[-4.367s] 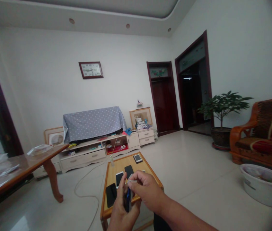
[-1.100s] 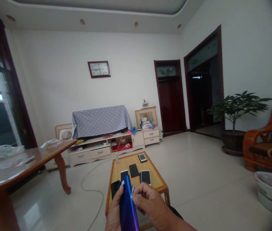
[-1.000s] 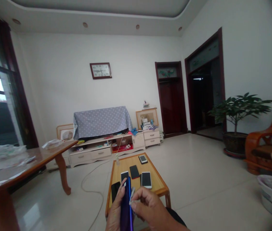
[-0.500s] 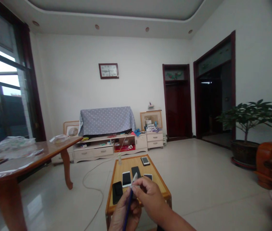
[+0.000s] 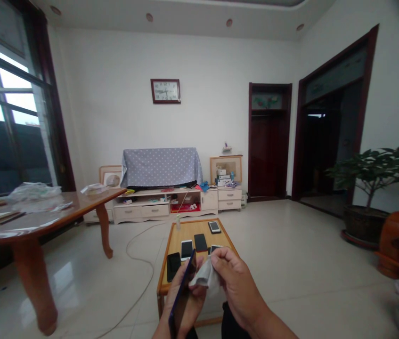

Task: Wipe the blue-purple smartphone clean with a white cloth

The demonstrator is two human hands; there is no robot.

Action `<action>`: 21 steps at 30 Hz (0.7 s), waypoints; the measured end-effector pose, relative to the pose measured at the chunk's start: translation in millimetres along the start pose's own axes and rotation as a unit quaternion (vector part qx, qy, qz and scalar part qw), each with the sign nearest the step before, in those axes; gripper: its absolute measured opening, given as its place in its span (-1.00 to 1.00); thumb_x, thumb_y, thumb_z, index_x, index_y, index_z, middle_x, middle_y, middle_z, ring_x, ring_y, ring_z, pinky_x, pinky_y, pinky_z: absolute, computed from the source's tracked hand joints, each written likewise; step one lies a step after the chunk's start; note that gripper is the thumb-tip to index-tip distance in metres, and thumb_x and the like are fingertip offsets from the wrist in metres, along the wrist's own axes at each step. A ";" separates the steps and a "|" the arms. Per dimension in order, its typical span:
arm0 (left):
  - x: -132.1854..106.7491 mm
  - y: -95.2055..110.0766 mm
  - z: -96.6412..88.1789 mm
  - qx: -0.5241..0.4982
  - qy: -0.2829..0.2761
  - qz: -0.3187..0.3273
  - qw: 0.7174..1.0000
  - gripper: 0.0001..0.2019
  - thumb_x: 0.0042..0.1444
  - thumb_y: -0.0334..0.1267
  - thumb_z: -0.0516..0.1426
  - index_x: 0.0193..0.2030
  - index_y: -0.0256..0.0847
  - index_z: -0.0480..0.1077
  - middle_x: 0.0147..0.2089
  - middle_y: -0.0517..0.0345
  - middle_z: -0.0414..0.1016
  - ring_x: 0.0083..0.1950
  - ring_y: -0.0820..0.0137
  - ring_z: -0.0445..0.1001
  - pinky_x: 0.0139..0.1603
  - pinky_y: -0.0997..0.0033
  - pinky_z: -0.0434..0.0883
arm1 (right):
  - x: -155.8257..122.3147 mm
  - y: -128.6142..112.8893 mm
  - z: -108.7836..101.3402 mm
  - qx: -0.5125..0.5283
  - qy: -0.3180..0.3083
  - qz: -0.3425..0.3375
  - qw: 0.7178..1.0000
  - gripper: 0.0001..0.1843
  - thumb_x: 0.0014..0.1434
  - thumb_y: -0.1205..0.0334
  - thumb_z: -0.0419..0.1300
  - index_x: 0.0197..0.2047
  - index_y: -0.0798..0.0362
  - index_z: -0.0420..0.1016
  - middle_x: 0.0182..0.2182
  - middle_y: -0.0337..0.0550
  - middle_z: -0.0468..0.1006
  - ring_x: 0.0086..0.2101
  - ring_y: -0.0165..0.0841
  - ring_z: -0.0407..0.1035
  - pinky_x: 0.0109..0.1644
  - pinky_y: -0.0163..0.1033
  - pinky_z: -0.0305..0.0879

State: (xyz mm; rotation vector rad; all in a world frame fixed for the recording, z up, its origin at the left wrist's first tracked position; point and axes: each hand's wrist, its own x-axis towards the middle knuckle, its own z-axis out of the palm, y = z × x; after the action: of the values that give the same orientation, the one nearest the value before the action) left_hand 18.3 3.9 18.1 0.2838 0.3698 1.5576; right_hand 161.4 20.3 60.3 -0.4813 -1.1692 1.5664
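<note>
While the left hand (image 5: 185, 303) grips a dark blue phone (image 5: 182, 292) edge-on, fingers wrapped round its lower half, the right hand (image 5: 236, 287) pinches a small white cloth (image 5: 204, 278) against the phone's upper face. Both hands closed on their items. Phone sits low, just left of the right hand, tilted up and away. Beyond the hands: small wooden desk (image 5: 185, 234) with several other phones (image 5: 200, 242) lying flat.

Judgement: wiping goes best with the phone held steady, the left fingers kept off the face, the cloth flat under the fingertips, and light strokes end to end.
</note>
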 end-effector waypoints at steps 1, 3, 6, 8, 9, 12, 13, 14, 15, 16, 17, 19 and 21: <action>2.8 -1.0 -1.9 -0.010 -0.007 0.001 1.000 -0.78 0.29 -0.33 0.12 0.03 -0.22 0.50 -0.25 0.10 0.56 -0.56 0.65 0.28 -0.54 0.61 0.31 | 3.2 2.1 -1.6 0.015 0.021 -0.003 1.000 -0.66 0.22 -0.05 0.32 -0.18 0.03 0.41 -0.39 -0.20 0.55 -0.44 -0.37 0.39 -0.35 -0.30 0.27; 5.1 -1.3 -7.1 -0.025 -0.028 -0.009 0.999 -0.77 0.32 -0.28 0.12 0.04 -0.26 0.49 -0.16 0.01 0.58 -0.54 0.66 0.27 -0.52 0.60 0.30 | 8.7 6.4 -5.0 0.034 0.068 -0.012 0.997 -0.63 0.16 -0.05 0.37 -0.17 0.02 0.40 -0.42 -0.25 0.52 -0.44 -0.37 0.39 -0.33 -0.30 0.30; 5.6 -0.2 -14.2 -0.018 -0.051 -0.036 0.998 -0.72 0.35 -0.23 0.09 0.09 -0.32 0.46 -0.11 -0.08 0.58 -0.52 0.67 0.26 -0.52 0.59 0.28 | 13.2 10.5 -8.6 0.028 0.124 -0.021 0.992 -0.61 0.08 -0.03 0.42 -0.22 0.03 0.41 -0.44 -0.29 0.48 -0.46 -0.40 0.35 -0.37 -0.33 0.28; 6.6 -0.7 -16.8 -0.014 -0.058 -0.044 0.997 -0.71 0.36 -0.22 0.10 0.09 -0.36 0.46 -0.13 -0.07 0.58 -0.53 0.68 0.26 -0.53 0.60 0.27 | 13.4 11.2 -8.2 0.023 0.127 -0.017 0.991 -0.62 0.08 -0.02 0.41 -0.25 0.03 0.40 -0.48 -0.31 0.46 -0.50 -0.42 0.32 -0.42 -0.34 0.26; 7.4 -1.4 -17.6 -0.015 -0.062 -0.047 0.997 -0.71 0.35 -0.22 0.10 0.08 -0.36 0.46 -0.14 -0.05 0.58 -0.53 0.68 0.26 -0.53 0.60 0.27 | 12.9 11.1 -7.2 0.025 0.119 -0.012 0.993 -0.63 0.08 -0.02 0.41 -0.26 0.03 0.40 -0.49 -0.32 0.46 -0.51 -0.42 0.32 -0.43 -0.35 0.25; 10.7 -3.4 -19.4 -0.026 -0.065 -0.052 0.996 -0.73 0.34 -0.21 0.14 0.06 -0.33 0.47 -0.16 0.01 0.57 -0.52 0.68 0.27 -0.52 0.60 0.29 | 10.7 10.9 -3.2 0.036 0.089 0.005 0.995 -0.65 0.11 -0.02 0.38 -0.26 0.03 0.39 -0.51 -0.31 0.49 -0.53 -0.42 0.35 -0.44 -0.35 0.27; 11.9 -3.4 -20.0 -0.026 -0.058 -0.051 0.997 -0.72 0.33 -0.21 0.15 0.06 -0.33 0.47 -0.17 0.01 0.57 -0.52 0.68 0.27 -0.51 0.60 0.29 | 10.1 11.2 -2.2 0.036 0.086 0.008 0.996 -0.65 0.11 -0.02 0.38 -0.25 0.03 0.39 -0.50 -0.30 0.50 -0.54 -0.43 0.35 -0.43 -0.35 0.27; 13.1 -2.9 -20.5 -0.024 -0.049 -0.047 0.997 -0.72 0.32 -0.21 0.15 0.06 -0.34 0.47 -0.18 0.01 0.57 -0.52 0.68 0.27 -0.51 0.61 0.29 | 9.4 11.9 -1.5 0.032 0.087 0.010 0.996 -0.64 0.10 -0.02 0.39 -0.25 0.03 0.40 -0.51 -0.30 0.50 -0.54 -0.43 0.36 -0.44 -0.36 0.27; 14.3 -2.0 -21.0 -0.020 -0.041 -0.043 0.998 -0.72 0.32 -0.23 0.16 0.06 -0.35 0.47 -0.18 0.00 0.57 -0.52 0.69 0.27 -0.51 0.61 0.29 | 8.7 13.0 -1.0 0.026 0.093 0.013 0.995 -0.64 0.10 -0.03 0.39 -0.25 0.03 0.41 -0.51 -0.29 0.50 -0.54 -0.43 0.36 -0.45 -0.37 0.26; 15.4 -0.6 -21.4 -0.018 -0.035 -0.036 0.999 -0.73 0.31 -0.24 0.17 0.06 -0.36 0.47 -0.19 0.00 0.56 -0.52 0.69 0.27 -0.51 0.62 0.28 | 7.7 14.4 -0.5 0.017 0.097 0.015 0.995 -0.63 0.08 -0.04 0.39 -0.26 0.04 0.41 -0.52 -0.29 0.50 -0.55 -0.43 0.35 -0.47 -0.37 0.24; 16.3 0.9 -21.6 -0.018 -0.031 -0.029 0.999 -0.74 0.30 -0.26 0.17 0.05 -0.36 0.47 -0.19 0.00 0.56 -0.52 0.69 0.27 -0.51 0.63 0.28 | 6.6 16.0 0.0 0.007 0.097 0.018 0.995 -0.63 0.08 -0.05 0.39 -0.28 0.04 0.42 -0.52 -0.29 0.49 -0.55 -0.43 0.35 -0.48 -0.38 0.23; 17.3 3.7 -21.3 -0.014 -0.021 -0.014 1.000 -0.77 0.29 -0.27 0.18 0.01 -0.35 0.48 -0.21 0.02 0.55 -0.52 0.69 0.26 -0.50 0.63 0.28 | 4.1 19.9 1.0 -0.009 0.084 0.029 0.996 -0.63 0.08 -0.06 0.39 -0.31 0.03 0.42 -0.55 -0.30 0.47 -0.57 -0.44 0.33 -0.49 -0.38 0.20; 16.9 4.4 -20.4 0.000 -0.006 -0.004 1.000 -0.78 0.28 -0.25 0.18 -0.02 -0.34 0.48 -0.24 0.05 0.53 -0.53 0.68 0.25 -0.52 0.61 0.28 | 2.1 23.6 1.6 -0.009 0.057 0.043 0.997 -0.63 0.09 -0.07 0.37 -0.32 0.03 0.41 -0.56 -0.30 0.47 -0.58 -0.43 0.33 -0.47 -0.36 0.22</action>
State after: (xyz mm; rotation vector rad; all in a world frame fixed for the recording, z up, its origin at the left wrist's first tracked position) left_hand 5.7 19.7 0.4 0.2903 0.3611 1.5479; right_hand 147.4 22.8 41.2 -0.6323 -1.0874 1.5826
